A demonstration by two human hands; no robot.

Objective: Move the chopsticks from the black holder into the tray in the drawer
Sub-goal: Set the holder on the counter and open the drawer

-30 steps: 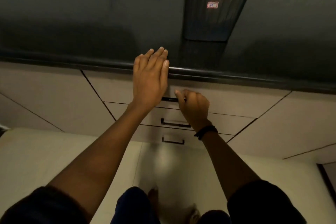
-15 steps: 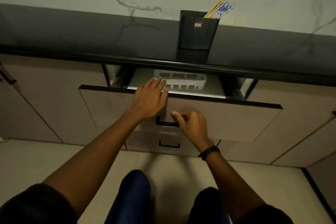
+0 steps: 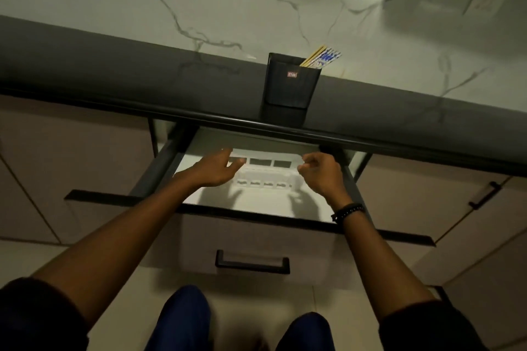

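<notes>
Yellow chopsticks with blue-and-white tops (image 3: 322, 57) lean to the right in the black holder (image 3: 291, 85), which stands on the dark countertop (image 3: 114, 74). Below it the top drawer (image 3: 256, 234) is pulled out. A white slotted tray (image 3: 265, 178) lies inside it, near the back. My left hand (image 3: 215, 169) reaches in at the tray's left end, fingers spread and touching its rim. My right hand (image 3: 322, 172) hovers at the tray's right end, fingers loosely curled with nothing in them. Both hands cast shadows on the drawer floor.
The drawer's black handle (image 3: 252, 262) faces me, above my knees. The countertop's black edge (image 3: 370, 142) overhangs the back of the drawer. A cabinet door with a black handle (image 3: 483, 195) is at the right. A marble wall (image 3: 256, 8) rises behind the holder.
The drawer has come from closed to far out. Both hands have left the drawer front and its handle and moved into the drawer, to either end of the tray.
</notes>
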